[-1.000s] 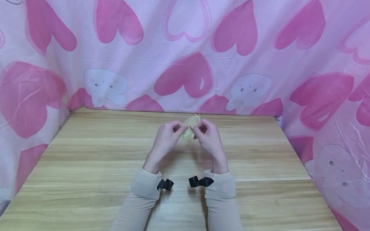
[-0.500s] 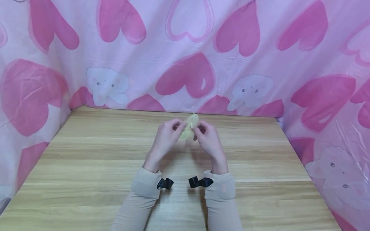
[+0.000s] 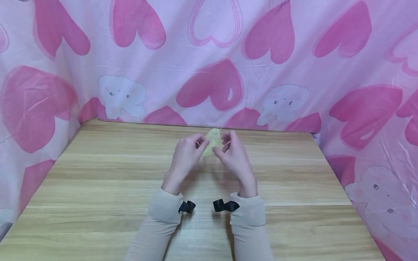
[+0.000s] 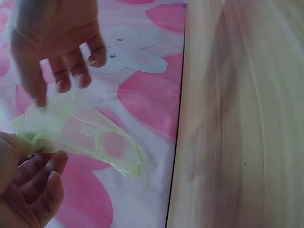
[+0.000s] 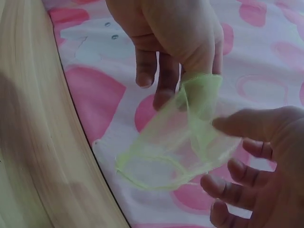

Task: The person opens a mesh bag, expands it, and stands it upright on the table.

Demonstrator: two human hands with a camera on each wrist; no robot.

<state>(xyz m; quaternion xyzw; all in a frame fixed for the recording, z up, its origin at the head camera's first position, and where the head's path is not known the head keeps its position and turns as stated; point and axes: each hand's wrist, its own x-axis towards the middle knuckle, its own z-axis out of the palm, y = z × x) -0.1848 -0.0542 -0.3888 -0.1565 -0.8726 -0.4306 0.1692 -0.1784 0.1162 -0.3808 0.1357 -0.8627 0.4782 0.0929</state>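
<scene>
A small sheer pale-green pouch [image 3: 214, 137] with thin cords hangs above the far part of the table. My left hand [image 3: 187, 152] pinches one side of it between thumb and fingers. Close up in the left wrist view, the pouch [image 4: 90, 135] is bunched at that grip and its far end droops. My right hand [image 3: 236, 156] is at the pouch's other side, fingers apart and extended. In the right wrist view the thumb of the right hand [image 5: 275, 147] lies near or against the thin fabric; I cannot tell whether it touches.
The wooden table [image 3: 98, 203] spreads under both forearms. A pink curtain [image 3: 209, 72] with hearts and white animal figures rises along its back and sides. A black wrist camera [image 3: 187, 207] is strapped at the left cuff, another wrist camera [image 3: 225, 205] at the right.
The right hand has let go of the pouch and spread its fingers. The pouch has turned and shows more of its flat side. The left hand keeps its pinch.
</scene>
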